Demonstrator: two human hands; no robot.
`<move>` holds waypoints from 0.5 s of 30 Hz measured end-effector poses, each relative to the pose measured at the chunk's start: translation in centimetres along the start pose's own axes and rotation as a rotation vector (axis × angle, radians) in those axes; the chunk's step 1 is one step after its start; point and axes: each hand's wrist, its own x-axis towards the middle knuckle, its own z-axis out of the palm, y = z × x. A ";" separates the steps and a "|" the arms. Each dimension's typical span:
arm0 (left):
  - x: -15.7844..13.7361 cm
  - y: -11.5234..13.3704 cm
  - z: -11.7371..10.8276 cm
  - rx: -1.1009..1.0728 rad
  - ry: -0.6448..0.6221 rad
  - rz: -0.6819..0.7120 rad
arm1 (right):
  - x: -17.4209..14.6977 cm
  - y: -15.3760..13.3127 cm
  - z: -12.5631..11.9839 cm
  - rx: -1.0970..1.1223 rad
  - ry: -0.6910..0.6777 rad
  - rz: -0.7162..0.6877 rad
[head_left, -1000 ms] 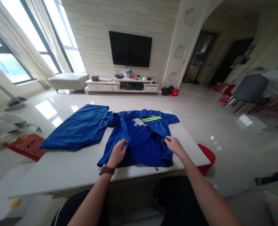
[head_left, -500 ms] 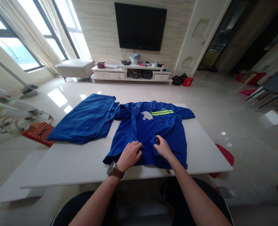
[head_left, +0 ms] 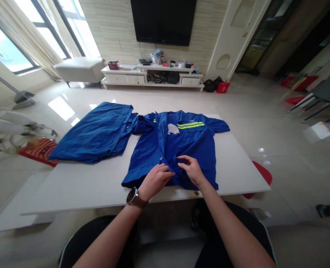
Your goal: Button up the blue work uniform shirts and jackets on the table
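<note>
A deep-blue cloth work shirt with short sleeves and yellow-green chest stripes [head_left: 145, 160] was spread on a glossy white rectangular table [head_left: 243, 175], its hem near the close edge. Its front lay partly open over a pale print [head_left: 173, 129]. The left hand [head_left: 157, 180] was laid low on the buttoned front strip [head_left: 161, 147], fingers bent downward; whether cloth was gripped could not be told. By the right hand [head_left: 191, 171], the opposite front edge appeared to be pinched between thumb and fingers, narrowly parted.

In judgement, the two edges were best kept level and lightly tensioned, with the small pale button [head_left: 161, 159] left uncovered and the cloth beneath not dragged.

To the left, a folded blue cloth garment [head_left: 92, 134] was laid partly beyond the table's far side. Across the shiny pale tiled floor [head_left: 245, 124], a low white cabinet [head_left: 125, 79] was set beneath a black flat television [head_left: 163, 22], with a white padded bench [head_left: 79, 70] placed by the windows.
</note>
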 end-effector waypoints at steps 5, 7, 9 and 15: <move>-0.1 -0.9 0.4 -0.068 0.122 -0.063 | 0.1 0.2 0.2 -0.001 -0.026 0.009; -0.2 -1.2 0.5 -0.080 0.151 -0.099 | 0.1 0.4 0.3 0.021 -0.018 0.039; -0.1 -1.5 0.6 -0.097 0.178 -0.110 | 0.2 0.5 0.5 0.050 0.010 0.060; 0.3 -1.9 1.5 -0.111 0.238 -0.057 | 0.3 0.8 0.8 0.009 -0.017 0.071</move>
